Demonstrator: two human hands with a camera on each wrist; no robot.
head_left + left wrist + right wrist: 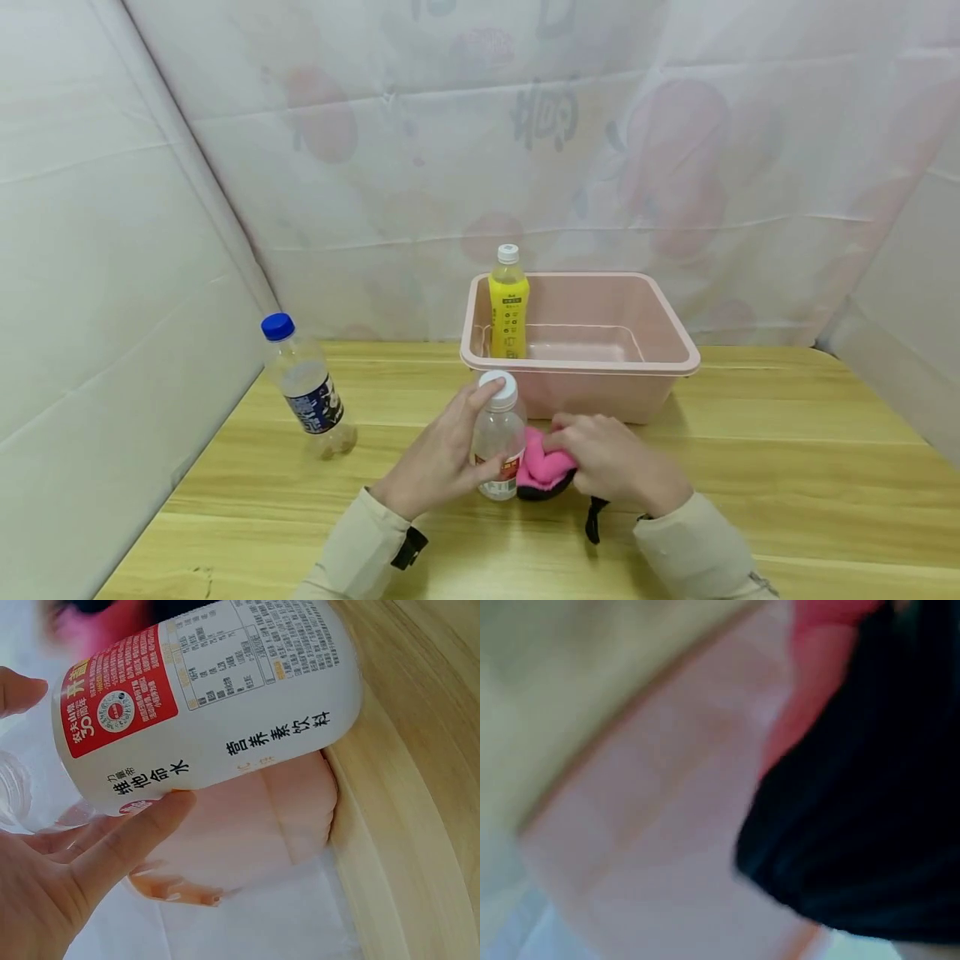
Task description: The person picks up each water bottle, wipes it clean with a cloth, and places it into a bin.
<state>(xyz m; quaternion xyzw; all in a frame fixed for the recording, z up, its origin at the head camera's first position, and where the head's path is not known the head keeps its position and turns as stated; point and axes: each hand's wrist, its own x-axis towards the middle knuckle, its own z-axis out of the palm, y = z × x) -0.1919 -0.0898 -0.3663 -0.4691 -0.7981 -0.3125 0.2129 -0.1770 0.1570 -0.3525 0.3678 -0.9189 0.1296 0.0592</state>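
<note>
My left hand [438, 462] grips a clear plastic drink bottle [495, 435] with a white cap, its thumb and fingers around the side and one finger up at the cap. In the left wrist view the bottle's white and red label [225, 712] faces the camera, with the thumb pressed against it. Just to the right, my right hand [611, 457] holds a bunched pink and black cloth [542, 467] against the bottle's side. Black fabric [855, 825] fills much of the blurred right wrist view, with pink beside it.
A pink plastic basin [585, 392] stands behind the hands, with a yellow-labelled bottle [510, 312] upright in its left end. At the left, a clear bottle with a blue cap [278, 327] stands on the wooden table [787, 467]. Pale fabric walls [420, 192] enclose the table.
</note>
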